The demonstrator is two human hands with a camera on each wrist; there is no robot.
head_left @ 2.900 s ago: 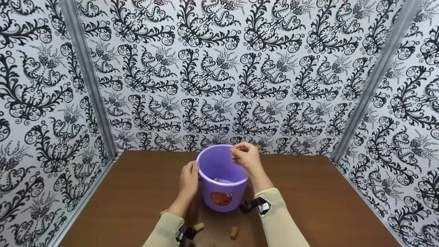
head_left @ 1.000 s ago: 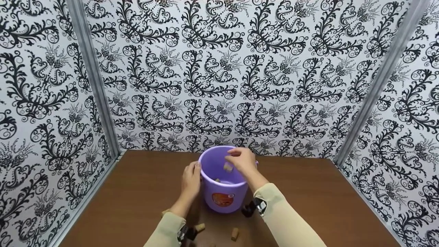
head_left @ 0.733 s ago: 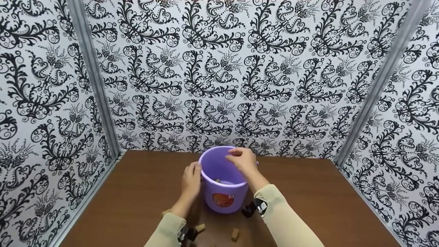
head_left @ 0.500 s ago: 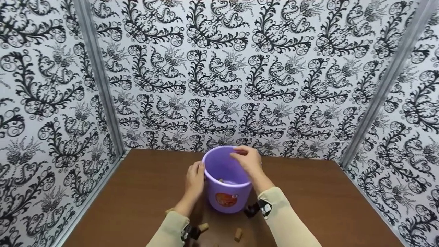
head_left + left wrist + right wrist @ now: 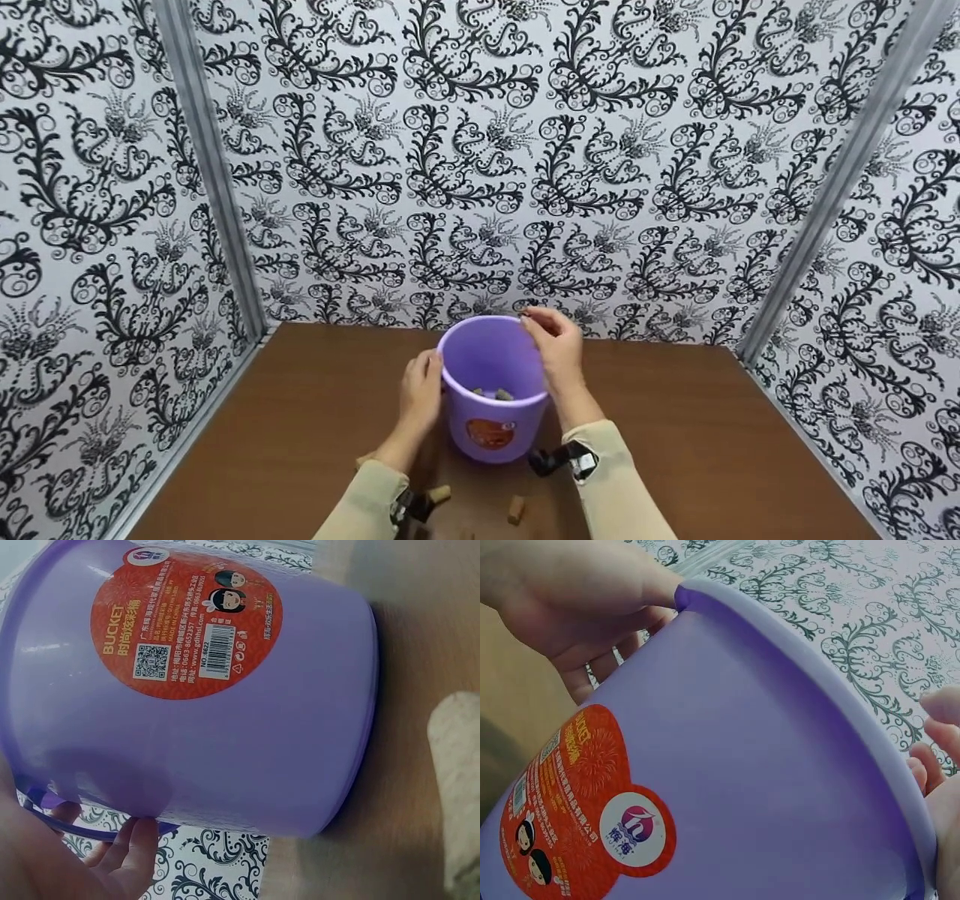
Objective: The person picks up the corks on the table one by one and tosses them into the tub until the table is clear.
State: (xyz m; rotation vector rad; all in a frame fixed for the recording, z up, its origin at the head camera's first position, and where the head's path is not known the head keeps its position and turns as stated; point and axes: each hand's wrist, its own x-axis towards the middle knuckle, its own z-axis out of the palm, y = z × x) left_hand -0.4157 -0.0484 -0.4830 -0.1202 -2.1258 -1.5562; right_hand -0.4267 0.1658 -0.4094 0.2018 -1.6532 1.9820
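A purple plastic bucket (image 5: 491,442) with a red-orange label stands upright on the table. My left hand (image 5: 421,390) grips its left side, thumb at the rim and the other fingers against the outer wall, as the right wrist view shows. In the left wrist view its fingers (image 5: 139,855) lie near the bucket's handle (image 5: 82,831). My right hand (image 5: 556,346) is at the right side of the rim, fingers loosely bent, with nothing visible between them. Inside the bucket, on its bottom, lie corks (image 5: 503,394).
On the brown table (image 5: 300,420), a cork (image 5: 516,510) lies in front of the bucket. Another cork (image 5: 439,493) is beside the left wrist camera, and one more (image 5: 365,459) is partly behind the left forearm. Patterned walls (image 5: 480,187) enclose the table's back and sides.
A cork has dropped from my right hand into the bucket, where it now shows on the bottom. The right hand has moved from over the opening to the right rim. The left hand stays put.
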